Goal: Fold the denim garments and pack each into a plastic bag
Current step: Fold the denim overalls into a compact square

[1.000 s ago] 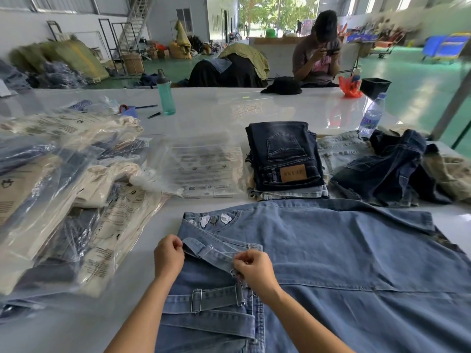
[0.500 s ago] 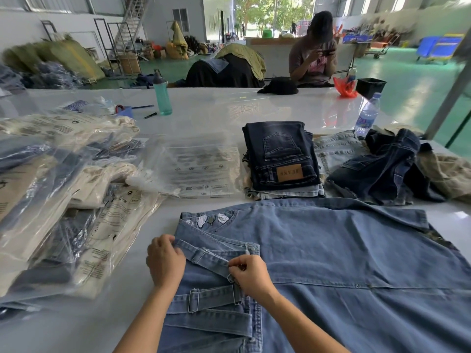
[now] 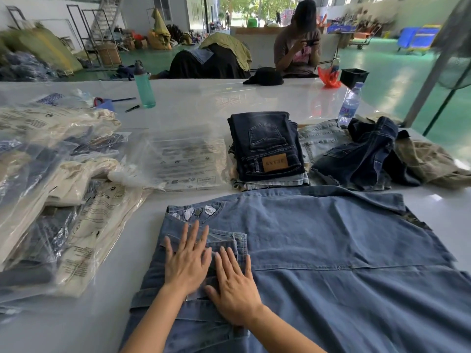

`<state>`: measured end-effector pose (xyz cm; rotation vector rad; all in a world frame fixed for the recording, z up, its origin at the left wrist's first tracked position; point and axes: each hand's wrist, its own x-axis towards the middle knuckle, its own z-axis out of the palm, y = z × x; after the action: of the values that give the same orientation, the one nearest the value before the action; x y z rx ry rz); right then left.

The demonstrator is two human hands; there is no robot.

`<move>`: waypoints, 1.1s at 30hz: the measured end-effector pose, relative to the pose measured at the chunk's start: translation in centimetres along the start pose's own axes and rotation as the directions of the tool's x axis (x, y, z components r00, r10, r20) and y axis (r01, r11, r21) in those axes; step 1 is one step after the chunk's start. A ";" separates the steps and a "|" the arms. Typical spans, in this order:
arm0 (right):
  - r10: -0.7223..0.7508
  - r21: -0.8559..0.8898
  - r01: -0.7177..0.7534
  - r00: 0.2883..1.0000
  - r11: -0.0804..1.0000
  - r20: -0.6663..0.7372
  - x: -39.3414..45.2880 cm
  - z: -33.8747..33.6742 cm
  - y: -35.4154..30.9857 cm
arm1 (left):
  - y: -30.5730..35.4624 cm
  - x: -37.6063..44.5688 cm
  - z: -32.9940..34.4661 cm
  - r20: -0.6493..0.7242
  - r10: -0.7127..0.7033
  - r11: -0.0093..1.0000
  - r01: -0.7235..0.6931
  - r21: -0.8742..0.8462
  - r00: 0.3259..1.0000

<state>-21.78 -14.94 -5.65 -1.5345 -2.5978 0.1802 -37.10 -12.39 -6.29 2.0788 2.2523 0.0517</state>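
A light-blue denim garment [image 3: 331,250] is spread flat on the white bench [image 3: 193,98], nearest the viewer. Its folded straps are pressed down by the left hand [image 3: 187,261] and right hand [image 3: 235,284], each grip wide and flat. Crinkled bagged garments [image 3: 51,187] are piled to the left. Beyond, clear plastic bags [image 3: 183,159] lie beside a stack of folded dark jeans [image 3: 265,146].

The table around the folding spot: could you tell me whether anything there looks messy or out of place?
Yes: right of the neat stack of folded jeans, a dark denim garment and a khaki one lie crumpled and unfolded. Both hands, left and right, press flat on the light denim garment.
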 end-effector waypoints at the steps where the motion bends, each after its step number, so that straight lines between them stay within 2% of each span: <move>1: -0.022 0.043 0.019 0.997 0.999 0.068 0.1 0.3 0.2 | 0.0 -0.4 0.5 0.038 0.022 1.000 -0.023 0.013 0.999; 2: -0.043 0.093 0.029 0.988 0.995 0.148 0.1 0.3 0.6 | 0.0 -0.7 1.0 0.073 0.015 1.000 -0.017 0.024 0.997; 4: -0.080 0.143 0.049 0.971 0.988 0.223 0.6 0.2 0.8 | -0.5 -0.8 1.1 0.130 -0.023 0.999 0.019 0.036 0.991; 6: -0.084 0.180 0.049 0.977 0.982 0.194 0.5 -0.5 1.2 | -0.2 -0.8 0.5 0.143 -0.026 0.999 0.020 0.042 0.989; 8: -0.057 0.188 0.034 0.991 0.982 0.121 -0.4 -0.7 1.9 | 1.2 -1.6 0.1 0.058 0.011 1.000 -0.010 -0.011 0.998; 11: -0.066 0.168 0.035 0.981 0.985 0.183 -1.9 -0.7 2.9 | 3.7 -3.5 -0.3 0.037 0.146 0.989 -0.146 -0.008 0.989; 13: -0.061 0.212 0.021 0.981 0.977 0.185 -2.5 -0.9 3.6 | 4.0 -4.0 0.1 0.103 0.121 0.992 -0.124 0.020 0.987; 16: 0.070 0.269 -0.087 0.995 0.959 0.072 -3.5 -1.7 6.8 | 3.8 -3.8 0.3 0.060 0.047 0.998 -0.044 -0.048 0.997; 19: 0.278 0.152 -0.278 0.960 0.948 0.026 -6.4 -2.1 13.0 | 7.2 -5.2 -0.6 -0.063 0.149 0.984 -0.155 -0.088 0.987; 21: 0.421 0.079 -0.426 0.904 0.901 0.073 -9.7 -2.1 18.0 | 9.6 -6.6 0.0 -0.136 0.304 0.944 -0.317 -0.088 0.943; 23: 0.549 0.041 -0.554 0.831 0.831 0.091 -13.1 -2.6 23.3 | 10.9 -7.5 1.4 -0.179 0.352 0.925 -0.371 -0.084 0.919; 24: 0.629 0.055 -0.634 0.772 0.771 0.087 -14.5 -3.1 26.0 | 10.9 -7.6 1.8 -0.208 0.343 0.923 -0.370 -0.105 0.916; 26: 0.808 0.145 -0.807 0.586 0.573 0.067 -16.2 -4.9 30.4 | 10.7 -7.5 2.6 -0.255 0.337 0.924 -0.371 -0.097 0.906; 27: 0.871 0.204 -0.856 0.490 0.474 0.034 -16.4 -5.7 31.9 | 10.6 -7.5 2.6 -0.255 0.342 0.924 -0.372 -0.083 0.905; 28: 0.899 0.248 -0.870 0.437 0.427 -0.015 -15.9 -6.2 32.8 | 10.6 -7.4 2.7 -0.248 0.341 0.927 -0.368 -0.073 0.907; 29: 0.891 0.253 -0.856 0.448 0.451 -0.075 -15.0 -6.5 33.0 | 10.5 -7.4 2.8 -0.250 0.332 0.931 -0.359 -0.069 0.909; 30: 0.845 0.231 -0.813 0.521 0.535 -0.121 -13.5 -6.6 32.7 | 10.5 -7.3 2.9 -0.260 0.318 0.937 -0.344 -0.062 0.912; 31: 0.768 0.194 -0.744 0.625 0.640 -0.138 -11.8 -6.3 32.0 | 10.5 -7.3 3.2 -0.275 0.309 0.942 -0.333 -0.045 0.910; 33: 0.592 0.135 -0.580 0.802 0.803 -0.080 -8.4 -5.5 30.9 | 10.3 -7.2 3.7 -0.307 0.336 0.938 -0.347 0.018 0.890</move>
<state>9.81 -7.23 -5.55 -2.1860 -1.9045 0.2626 -26.00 -18.79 -8.99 2.5746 1.9702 0.4654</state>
